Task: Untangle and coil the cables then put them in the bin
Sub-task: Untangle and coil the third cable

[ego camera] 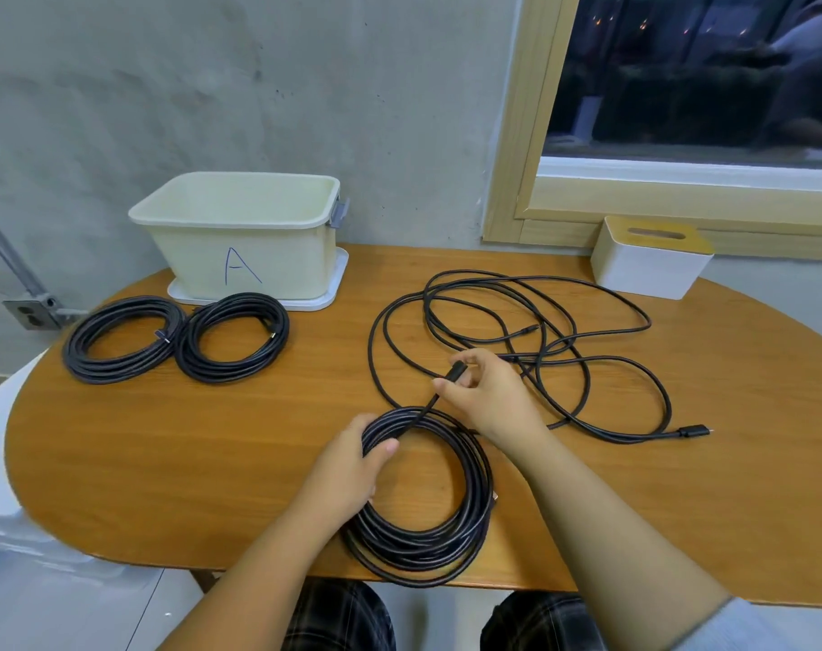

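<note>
A coiled black cable (428, 533) lies at the table's near edge. My left hand (352, 467) grips the coil's upper left side, thumb over the strands. My right hand (486, 392) pinches that cable's free end, the plug held between thumb and fingers just above the coil. A loose, tangled black cable (531, 340) sprawls across the right half of the table, one plug (693, 432) lying at its near right. Two finished coils (122, 338) (233, 335) lie side by side at the left. The cream bin (240, 237) marked "A" stands behind them on its lid.
A white tissue box (648, 260) with a yellow top sits at the back right under the window frame. The wooden table (165, 453) is oval. A wall outlet (28, 314) is at the far left. My knees show below the table edge.
</note>
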Demonstrator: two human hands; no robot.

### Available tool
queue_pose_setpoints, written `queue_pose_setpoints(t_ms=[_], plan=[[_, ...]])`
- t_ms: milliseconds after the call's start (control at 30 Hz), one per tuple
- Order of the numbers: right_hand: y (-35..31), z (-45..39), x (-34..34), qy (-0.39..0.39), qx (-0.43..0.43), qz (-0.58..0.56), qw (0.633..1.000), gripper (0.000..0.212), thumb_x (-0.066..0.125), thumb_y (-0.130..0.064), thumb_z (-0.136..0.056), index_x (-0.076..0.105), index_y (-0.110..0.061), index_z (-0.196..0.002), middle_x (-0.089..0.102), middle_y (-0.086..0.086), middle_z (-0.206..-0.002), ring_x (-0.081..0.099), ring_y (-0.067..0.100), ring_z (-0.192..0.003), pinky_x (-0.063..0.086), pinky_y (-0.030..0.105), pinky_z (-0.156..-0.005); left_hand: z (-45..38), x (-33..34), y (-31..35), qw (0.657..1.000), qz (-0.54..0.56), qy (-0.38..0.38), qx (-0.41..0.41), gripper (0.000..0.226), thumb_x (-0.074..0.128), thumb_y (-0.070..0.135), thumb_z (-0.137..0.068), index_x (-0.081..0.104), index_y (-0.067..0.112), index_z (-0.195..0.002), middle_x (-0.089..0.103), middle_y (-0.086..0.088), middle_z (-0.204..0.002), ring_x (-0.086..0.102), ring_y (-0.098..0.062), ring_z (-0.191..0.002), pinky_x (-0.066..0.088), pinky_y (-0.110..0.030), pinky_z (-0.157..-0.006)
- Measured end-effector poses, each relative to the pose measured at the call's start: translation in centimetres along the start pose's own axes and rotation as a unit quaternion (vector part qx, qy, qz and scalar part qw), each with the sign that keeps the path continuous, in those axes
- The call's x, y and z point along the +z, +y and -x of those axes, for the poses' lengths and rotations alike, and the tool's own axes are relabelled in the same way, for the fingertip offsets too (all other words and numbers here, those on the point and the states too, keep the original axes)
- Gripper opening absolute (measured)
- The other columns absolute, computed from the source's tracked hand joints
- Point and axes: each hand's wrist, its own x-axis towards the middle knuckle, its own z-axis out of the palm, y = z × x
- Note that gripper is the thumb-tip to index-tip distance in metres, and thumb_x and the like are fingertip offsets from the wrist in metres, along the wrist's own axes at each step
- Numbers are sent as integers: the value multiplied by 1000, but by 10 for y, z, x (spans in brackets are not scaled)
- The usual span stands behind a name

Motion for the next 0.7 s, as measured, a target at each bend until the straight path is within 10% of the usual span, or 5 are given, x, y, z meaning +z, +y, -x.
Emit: queue_pose_setpoints(t_ms=[100, 367, 700], plan=[[8, -2, 14, -72, 44, 23, 996, 46, 49, -55, -90, 56, -15, -113, 59, -5, -97, 55, 11, -87, 41, 26, -72, 3, -5, -5, 999, 5, 7, 31, 44, 51, 25, -96, 37, 37, -137, 58, 5, -99, 60, -28, -106, 45, -25, -71], [-15, 2, 33, -127, -17, 35, 991, 44, 34, -44, -100, 39, -18, -64, 35, -2, -58, 35, 12, -51, 26, 27, -52, -4, -30, -24, 994, -20, 87, 55, 41, 48, 21, -98, 42, 37, -135, 58, 11, -121, 56, -10, -111, 43, -22, -86], [-55, -4, 109, -149, -87, -88, 981, 19, 53, -40, -93, 62, -23, -93, 60, -7, -85, 57, 10, -79, 42, 26, -68, 1, -110, -73, 987, -66, 142, 25, 40, 52, 17, -96, 46, 33, -132, 58, 6, -124, 58, -14, -107, 47, -31, -89]])
